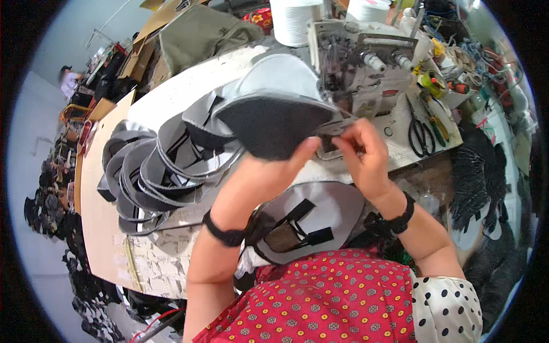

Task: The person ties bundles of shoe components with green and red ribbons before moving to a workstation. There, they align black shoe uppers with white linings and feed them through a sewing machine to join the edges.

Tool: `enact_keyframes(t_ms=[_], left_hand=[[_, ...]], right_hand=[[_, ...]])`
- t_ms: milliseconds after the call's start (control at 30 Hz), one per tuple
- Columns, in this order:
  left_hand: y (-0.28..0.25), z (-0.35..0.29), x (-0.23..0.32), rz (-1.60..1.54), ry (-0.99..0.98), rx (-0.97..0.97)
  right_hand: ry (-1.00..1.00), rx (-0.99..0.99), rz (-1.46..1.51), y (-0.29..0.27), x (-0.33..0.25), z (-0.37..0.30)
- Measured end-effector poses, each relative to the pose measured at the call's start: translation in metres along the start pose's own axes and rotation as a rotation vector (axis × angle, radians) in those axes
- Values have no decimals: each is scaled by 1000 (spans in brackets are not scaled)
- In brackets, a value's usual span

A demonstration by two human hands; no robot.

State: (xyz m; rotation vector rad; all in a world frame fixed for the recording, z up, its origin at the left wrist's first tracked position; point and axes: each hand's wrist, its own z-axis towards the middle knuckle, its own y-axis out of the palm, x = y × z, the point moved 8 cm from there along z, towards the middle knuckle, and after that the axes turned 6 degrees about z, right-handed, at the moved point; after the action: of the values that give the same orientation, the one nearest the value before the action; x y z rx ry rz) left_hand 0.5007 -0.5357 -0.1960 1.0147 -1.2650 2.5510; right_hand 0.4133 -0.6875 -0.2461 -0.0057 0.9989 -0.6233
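your hands: left (269, 171) + right (360, 151) pinching dark curved fabric cap piece (271, 123) at grey sewing machine (366, 68) | stack of grey-black sewn pieces (160, 171) looks done on desk (103, 228) | one more on lap

The curved fabric piece (269, 123) held up at the machine is dark charcoal on its near face and pale grey behind, like the stacked pieces (160, 166), which are grey with black straps. The sewing machine (366, 68) is off-white, the thread cones (294, 20) white, and the scissors (420, 134) black. The apron (320, 297) is red with small yellow dots, the sleeve (443, 308) cream with black spots, and both wristbands (223, 234) are black.
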Motion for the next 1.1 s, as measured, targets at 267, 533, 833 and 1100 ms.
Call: enact_keyframes(t_ms=[267,533,833,1100], left_hand=[[-45,-2,-149,-259,-733,523],[-98,-167,-186,726,-658,-184],[-263,-202,-277,1401,-1039,-307],[-83,-64,-132,-411,-869,199]], right_hand=[[-204,-625,-293,79,-12,-52],[-294,-515,-349,69,-28,-67],[441,-441,55,-1,-15,-37],[675,-148,463,-1,22,26]])
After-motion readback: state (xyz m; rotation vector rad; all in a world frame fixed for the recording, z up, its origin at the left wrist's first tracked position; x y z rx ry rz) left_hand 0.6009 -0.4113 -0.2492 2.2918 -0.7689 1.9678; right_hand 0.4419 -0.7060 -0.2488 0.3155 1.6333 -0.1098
